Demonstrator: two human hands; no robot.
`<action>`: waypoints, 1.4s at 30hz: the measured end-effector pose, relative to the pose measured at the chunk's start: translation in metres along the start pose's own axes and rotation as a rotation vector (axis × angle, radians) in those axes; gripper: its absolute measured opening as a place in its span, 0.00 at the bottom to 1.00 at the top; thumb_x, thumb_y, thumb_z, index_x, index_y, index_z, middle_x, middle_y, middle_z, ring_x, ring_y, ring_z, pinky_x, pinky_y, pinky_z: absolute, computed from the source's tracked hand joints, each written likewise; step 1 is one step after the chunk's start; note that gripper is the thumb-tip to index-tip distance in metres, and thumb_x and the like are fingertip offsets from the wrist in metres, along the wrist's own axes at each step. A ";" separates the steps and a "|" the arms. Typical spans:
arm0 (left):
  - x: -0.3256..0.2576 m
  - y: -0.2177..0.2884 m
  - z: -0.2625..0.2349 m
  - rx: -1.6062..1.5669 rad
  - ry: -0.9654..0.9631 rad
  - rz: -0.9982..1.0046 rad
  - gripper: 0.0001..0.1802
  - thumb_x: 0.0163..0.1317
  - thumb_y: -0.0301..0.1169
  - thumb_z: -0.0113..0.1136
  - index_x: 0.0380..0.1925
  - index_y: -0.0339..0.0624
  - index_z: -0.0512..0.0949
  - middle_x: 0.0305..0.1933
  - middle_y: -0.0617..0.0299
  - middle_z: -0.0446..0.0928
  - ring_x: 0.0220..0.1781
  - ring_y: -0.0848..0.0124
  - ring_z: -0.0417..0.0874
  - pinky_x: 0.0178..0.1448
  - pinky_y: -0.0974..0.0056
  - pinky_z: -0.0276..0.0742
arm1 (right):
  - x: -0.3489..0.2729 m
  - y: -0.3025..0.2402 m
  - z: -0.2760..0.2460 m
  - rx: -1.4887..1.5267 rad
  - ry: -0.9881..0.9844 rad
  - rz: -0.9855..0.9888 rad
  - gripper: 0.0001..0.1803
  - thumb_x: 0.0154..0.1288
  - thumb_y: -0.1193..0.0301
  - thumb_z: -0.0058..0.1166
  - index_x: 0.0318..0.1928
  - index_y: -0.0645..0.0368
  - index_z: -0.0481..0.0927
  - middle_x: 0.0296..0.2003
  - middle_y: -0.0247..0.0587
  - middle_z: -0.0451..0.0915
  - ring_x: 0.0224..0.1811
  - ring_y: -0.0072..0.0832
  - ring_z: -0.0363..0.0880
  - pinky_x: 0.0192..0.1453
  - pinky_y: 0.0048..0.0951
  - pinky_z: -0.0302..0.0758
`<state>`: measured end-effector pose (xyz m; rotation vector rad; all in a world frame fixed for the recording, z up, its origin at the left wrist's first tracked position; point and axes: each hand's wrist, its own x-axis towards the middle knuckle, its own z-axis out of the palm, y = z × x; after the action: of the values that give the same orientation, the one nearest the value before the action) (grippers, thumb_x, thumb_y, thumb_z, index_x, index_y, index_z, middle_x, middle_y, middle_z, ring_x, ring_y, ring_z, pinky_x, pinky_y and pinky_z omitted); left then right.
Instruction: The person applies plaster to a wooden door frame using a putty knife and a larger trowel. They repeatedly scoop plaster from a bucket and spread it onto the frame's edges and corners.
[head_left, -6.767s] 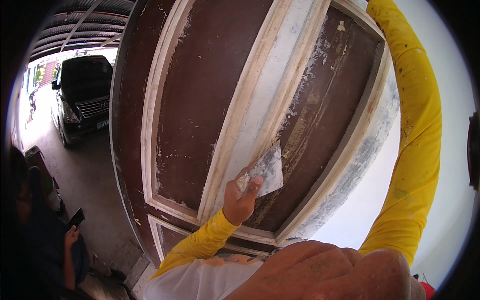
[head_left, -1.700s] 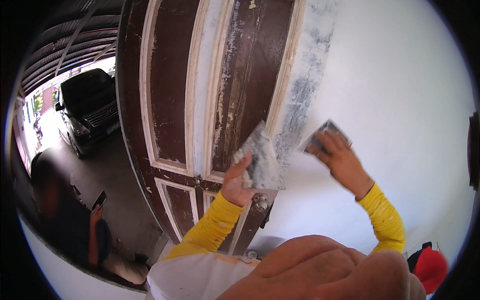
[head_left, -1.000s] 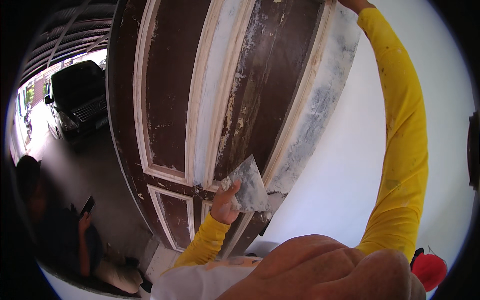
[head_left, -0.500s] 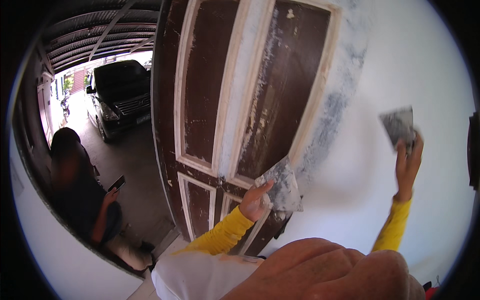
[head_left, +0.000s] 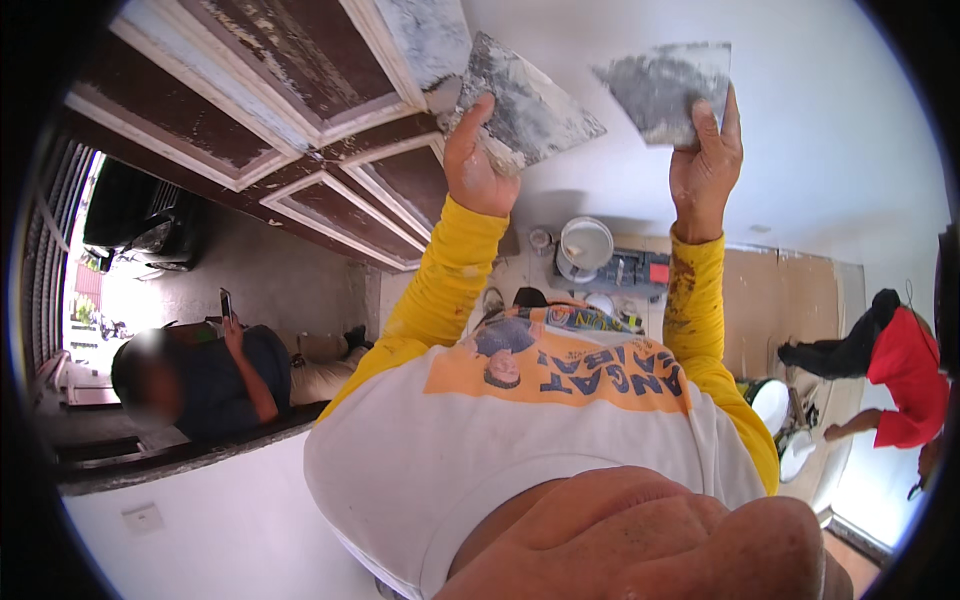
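At the upper middle, the left hand (head_left: 482, 165) was clamped on a broad scraper blade (head_left: 535, 105) smeared with pale paste (head_left: 503, 157); to its right, well apart, the right hand (head_left: 706, 175) gripped a second blade (head_left: 668, 95), greyed across its face. Outward to the left stood the brown panelled door (head_left: 395, 182); below the hands sat a white bucket (head_left: 588, 243) by a dark toolbox (head_left: 628, 272). The step seemed to be readying paste; the next move probably called for bringing the blades together.

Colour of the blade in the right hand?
Blade: grey, with darker patchy smears. Best seen in the head view.
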<state>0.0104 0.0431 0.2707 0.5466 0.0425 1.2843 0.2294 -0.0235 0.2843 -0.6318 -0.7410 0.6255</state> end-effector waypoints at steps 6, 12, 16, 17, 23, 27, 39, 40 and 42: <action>0.004 -0.033 -0.009 0.002 -0.012 -0.078 0.18 0.69 0.32 0.60 0.58 0.43 0.77 0.57 0.60 0.82 0.60 0.61 0.82 0.66 0.52 0.76 | -0.016 0.008 -0.033 -0.084 -0.029 0.039 0.27 0.66 0.84 0.54 0.66 0.71 0.70 0.50 0.47 0.82 0.49 0.29 0.82 0.56 0.27 0.80; 0.017 -0.059 -0.033 0.163 0.115 -0.110 0.20 0.68 0.33 0.62 0.59 0.41 0.77 0.56 0.56 0.82 0.58 0.62 0.83 0.66 0.54 0.76 | -0.030 0.017 -0.024 -0.095 -0.006 -0.109 0.26 0.71 0.77 0.56 0.66 0.74 0.69 0.49 0.45 0.83 0.48 0.23 0.80 0.56 0.24 0.77; 0.022 -0.059 -0.039 0.649 -0.058 0.174 0.23 0.66 0.28 0.63 0.62 0.40 0.76 0.59 0.53 0.81 0.58 0.61 0.83 0.67 0.56 0.75 | -0.041 0.016 -0.033 -0.515 -0.244 -0.156 0.24 0.74 0.71 0.55 0.65 0.72 0.72 0.38 0.37 0.85 0.37 0.18 0.79 0.43 0.18 0.75; 0.024 -0.056 -0.053 0.823 -0.206 0.342 0.24 0.66 0.27 0.63 0.63 0.40 0.75 0.60 0.53 0.81 0.59 0.61 0.83 0.68 0.57 0.75 | -0.043 0.010 -0.030 -0.664 -0.335 -0.125 0.22 0.75 0.70 0.55 0.64 0.68 0.74 0.32 0.38 0.85 0.31 0.18 0.77 0.38 0.20 0.74; 0.058 -0.049 -0.093 1.262 -0.517 0.600 0.27 0.66 0.23 0.60 0.66 0.41 0.71 0.63 0.52 0.78 0.63 0.60 0.81 0.71 0.56 0.72 | -0.037 0.011 -0.061 -1.201 -0.810 -0.128 0.19 0.74 0.70 0.54 0.61 0.63 0.77 0.34 0.51 0.86 0.34 0.33 0.87 0.40 0.32 0.80; 0.071 -0.068 -0.073 0.413 -0.135 -0.043 0.24 0.70 0.32 0.61 0.65 0.42 0.73 0.62 0.59 0.78 0.59 0.69 0.80 0.65 0.60 0.76 | -0.051 0.047 -0.117 -1.104 -0.434 -0.107 0.18 0.70 0.78 0.52 0.60 0.60 0.79 0.47 0.55 0.84 0.45 0.43 0.86 0.49 0.37 0.81; 0.026 -0.177 -0.190 0.092 0.124 -0.620 0.20 0.70 0.31 0.59 0.61 0.42 0.75 0.58 0.57 0.80 0.60 0.59 0.81 0.67 0.50 0.76 | -0.128 0.129 -0.168 -1.556 -0.491 -0.032 0.34 0.56 0.84 0.51 0.63 0.45 0.78 0.60 0.35 0.80 0.58 0.46 0.75 0.63 0.45 0.72; 0.017 -0.186 -0.204 0.101 0.175 -0.655 0.19 0.70 0.31 0.59 0.60 0.42 0.75 0.58 0.57 0.80 0.59 0.59 0.82 0.66 0.51 0.77 | -0.133 0.140 -0.176 -1.546 -0.491 0.001 0.33 0.56 0.84 0.51 0.63 0.45 0.78 0.60 0.35 0.80 0.57 0.46 0.75 0.63 0.45 0.73; 0.002 -0.203 -0.220 0.123 0.271 -0.707 0.18 0.71 0.31 0.59 0.58 0.41 0.76 0.56 0.57 0.81 0.58 0.59 0.83 0.64 0.51 0.78 | -0.134 0.161 -0.189 -1.539 -0.472 0.046 0.31 0.56 0.84 0.50 0.61 0.46 0.80 0.58 0.37 0.81 0.55 0.47 0.78 0.59 0.43 0.76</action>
<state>0.1209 0.0897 -0.0039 0.4025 0.5004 0.6556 0.2501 -0.0695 0.0064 -1.9390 -1.6425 0.1172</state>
